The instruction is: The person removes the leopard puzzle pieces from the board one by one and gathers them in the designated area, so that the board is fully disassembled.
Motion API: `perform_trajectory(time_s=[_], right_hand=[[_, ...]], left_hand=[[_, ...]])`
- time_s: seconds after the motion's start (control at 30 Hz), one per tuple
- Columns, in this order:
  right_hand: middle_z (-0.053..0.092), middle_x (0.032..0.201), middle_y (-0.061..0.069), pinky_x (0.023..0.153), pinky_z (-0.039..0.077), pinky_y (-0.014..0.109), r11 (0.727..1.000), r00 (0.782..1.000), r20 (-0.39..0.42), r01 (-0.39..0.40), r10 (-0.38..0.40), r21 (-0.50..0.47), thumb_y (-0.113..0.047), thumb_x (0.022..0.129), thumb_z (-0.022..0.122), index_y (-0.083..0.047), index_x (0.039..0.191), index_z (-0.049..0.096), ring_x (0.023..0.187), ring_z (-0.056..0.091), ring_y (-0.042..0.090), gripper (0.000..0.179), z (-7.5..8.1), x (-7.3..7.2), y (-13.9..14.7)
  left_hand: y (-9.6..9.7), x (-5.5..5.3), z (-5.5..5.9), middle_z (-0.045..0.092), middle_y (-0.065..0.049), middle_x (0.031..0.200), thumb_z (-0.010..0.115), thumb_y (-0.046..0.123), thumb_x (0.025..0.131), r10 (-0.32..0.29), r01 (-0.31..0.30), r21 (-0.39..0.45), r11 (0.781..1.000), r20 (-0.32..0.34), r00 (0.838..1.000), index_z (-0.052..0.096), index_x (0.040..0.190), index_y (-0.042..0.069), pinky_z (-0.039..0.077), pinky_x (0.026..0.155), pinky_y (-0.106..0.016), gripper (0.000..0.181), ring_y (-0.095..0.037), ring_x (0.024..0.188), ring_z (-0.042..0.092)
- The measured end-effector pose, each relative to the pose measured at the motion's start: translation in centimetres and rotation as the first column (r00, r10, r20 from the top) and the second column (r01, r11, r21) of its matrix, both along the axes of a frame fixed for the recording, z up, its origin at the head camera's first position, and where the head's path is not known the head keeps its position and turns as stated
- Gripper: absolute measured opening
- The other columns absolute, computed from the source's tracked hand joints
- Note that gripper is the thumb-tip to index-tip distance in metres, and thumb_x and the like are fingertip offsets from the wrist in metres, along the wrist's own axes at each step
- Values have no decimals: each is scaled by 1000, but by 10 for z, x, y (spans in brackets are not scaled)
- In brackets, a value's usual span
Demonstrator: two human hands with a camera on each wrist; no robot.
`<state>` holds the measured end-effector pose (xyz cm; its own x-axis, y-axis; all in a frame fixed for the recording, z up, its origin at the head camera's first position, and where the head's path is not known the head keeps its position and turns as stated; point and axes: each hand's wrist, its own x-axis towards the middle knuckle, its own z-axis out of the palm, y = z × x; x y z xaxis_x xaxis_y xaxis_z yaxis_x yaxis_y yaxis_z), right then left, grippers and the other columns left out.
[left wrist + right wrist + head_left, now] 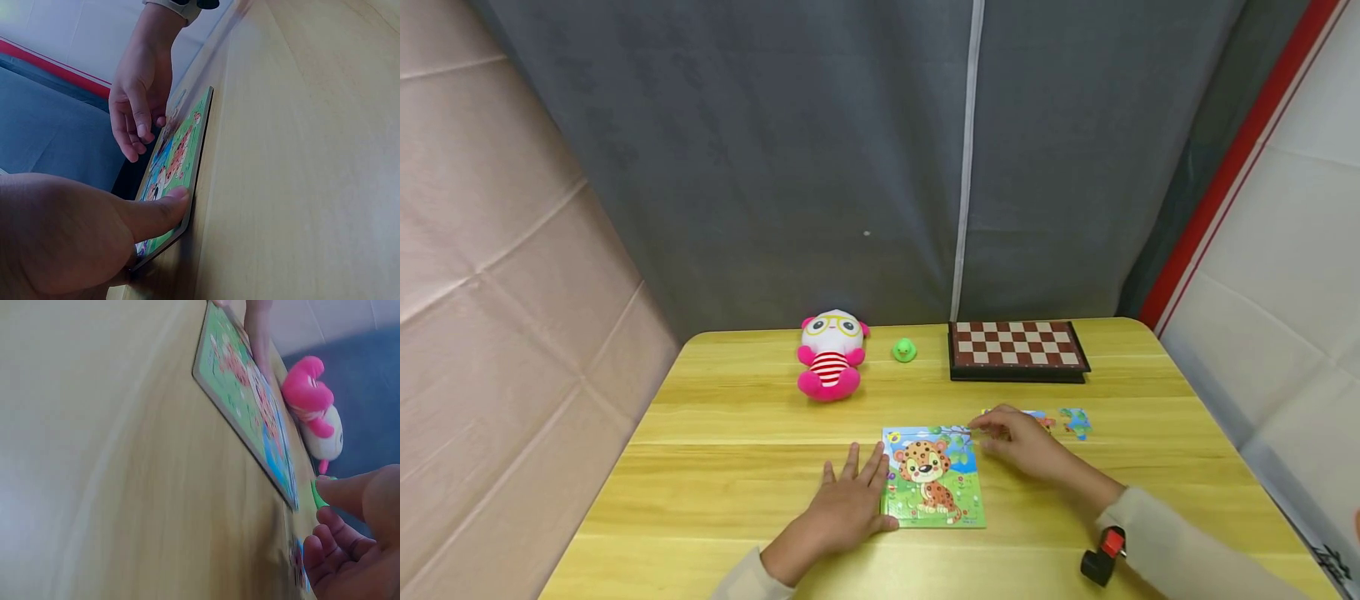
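Observation:
A square jigsaw puzzle [934, 487] with a spotted leopard cub on green grass lies flat on the table. My left hand [847, 506] rests along its left side with the fingers spread and straight. In the left wrist view its thumb [164, 211] lies over the puzzle's near edge. Close to the upper right corner hovers my right hand [1022, 446], its fingers loosely bent. The right wrist view shows its thumb apart from the fingers and nothing held between them. Loose puzzle pieces [1077, 422] lie beyond the right hand, which partly hides them.
At the back of the wooden table [737, 467] sit a pink and white plush toy [832, 357], a small green rubber duck [904, 350] and a brown checkered chessboard box [1018, 346]. Behind the table hangs a grey curtain [805, 167]. A black and red device [1103, 556] is on the right wrist.

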<state>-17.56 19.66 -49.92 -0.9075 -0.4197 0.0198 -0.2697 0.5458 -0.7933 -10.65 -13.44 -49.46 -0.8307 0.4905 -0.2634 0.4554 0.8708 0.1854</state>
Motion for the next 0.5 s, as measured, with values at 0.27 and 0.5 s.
perform_trajectory(time_s=[0.27, 0.5], right_hand=[[65, 109, 3, 78, 51, 27, 999, 999, 20, -35, 35, -4, -11, 99, 70, -11, 125, 73, 94, 55, 16, 26, -3, 1, -24], [65, 106, 3, 76, 52, 25, 997, 998, 10, -68, 68, -20, -10, 97, 71, -7, 123, 72, 92, 57, 12, 26, -5, 8, -50]], left_hand=[[0, 0, 0, 9, -9, 173, 56, 66, 94, 0, 0, 2, 1000, 0, 1000, 26, 164, 7, 24, 111, -80, 96, -48, 155, 10], [1, 0, -2, 8, -8, 173, 56, 66, 94, 10, -10, -2, 1000, 5, 1000, 25, 164, 8, 23, 111, -79, 96, -48, 155, 9]])
